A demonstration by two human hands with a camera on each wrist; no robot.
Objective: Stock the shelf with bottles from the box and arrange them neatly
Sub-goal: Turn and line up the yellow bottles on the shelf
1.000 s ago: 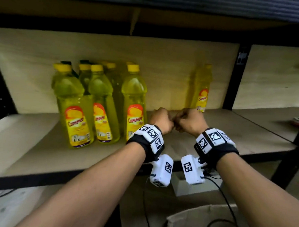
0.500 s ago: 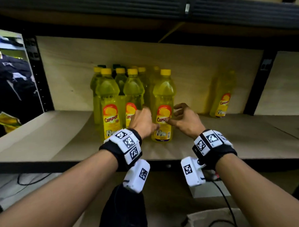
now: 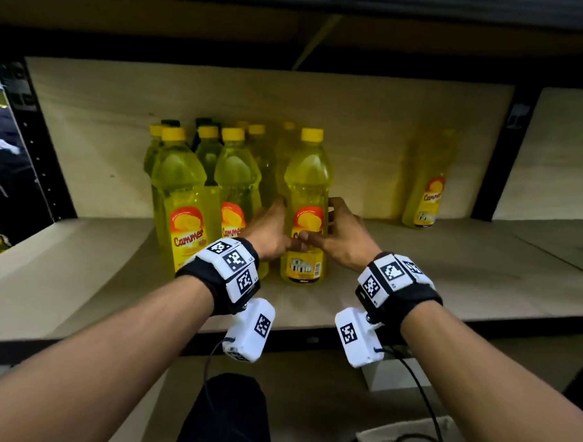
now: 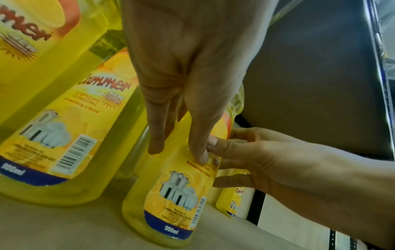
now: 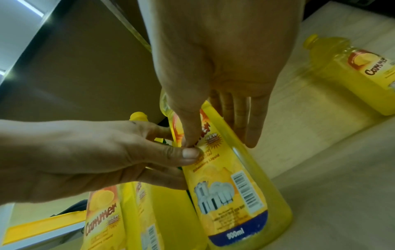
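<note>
Several yellow dish-liquid bottles with yellow caps stand clustered on the wooden shelf [image 3: 80,278]. Both hands hold the front-right bottle [image 3: 306,184] of the cluster, which stands upright on the board. My left hand [image 3: 276,230] wraps its left side and my right hand [image 3: 333,229] its right side, thumbs meeting on the label. In the left wrist view the left hand [image 4: 177,148] lies on the bottle [image 4: 171,194], thumb touching the right hand [image 4: 278,160]. The right wrist view shows my right hand [image 5: 215,145], left hand [image 5: 85,160] and the bottle [image 5: 235,194].
A lone bottle [image 3: 424,200] stands at the back right of the shelf, beside a black upright [image 3: 493,162]. Bare shelf board lies between it and the cluster. A cardboard box [image 3: 407,439] and cables sit on the floor below.
My fists, pressed together in front of the shelf a second ago, opened, reached left to the front-right bottle and closed round it. The view has shifted left.
</note>
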